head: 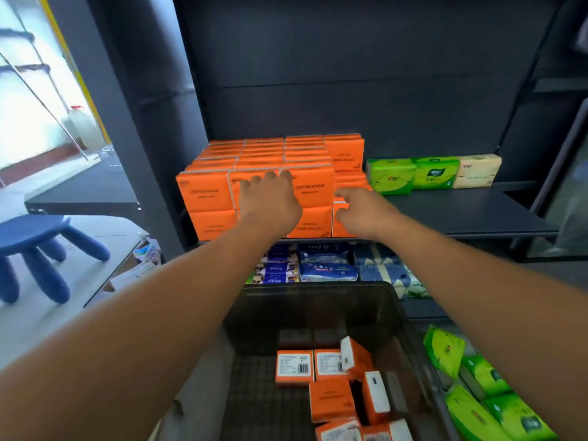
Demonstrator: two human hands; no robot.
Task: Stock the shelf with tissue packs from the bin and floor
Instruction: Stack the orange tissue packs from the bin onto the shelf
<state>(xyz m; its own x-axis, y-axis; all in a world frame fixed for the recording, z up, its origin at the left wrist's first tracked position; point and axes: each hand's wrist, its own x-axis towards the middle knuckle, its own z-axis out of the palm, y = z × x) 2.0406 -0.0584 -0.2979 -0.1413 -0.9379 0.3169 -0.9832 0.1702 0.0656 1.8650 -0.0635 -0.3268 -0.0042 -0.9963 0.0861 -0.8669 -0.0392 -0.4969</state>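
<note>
Orange tissue packs (210, 192) stand stacked in two layers on the left half of the dark shelf (461, 214). My left hand (270, 202) lies flat against the front of the top-layer packs, fingers spread. My right hand (359, 211) touches the right end of the stack with fingers partly curled; whether it grips a pack is unclear. Below me a dark bin (318, 300) holds several loose orange packs (331, 402). Green tissue packs (496, 409) lie on the floor at the right.
Two green packs (413, 175) and a beige pack (477, 170) stand at the back right of the shelf. The lower shelf holds blue and white packs (327, 262). A blue plastic stool (35, 246) stands at the left.
</note>
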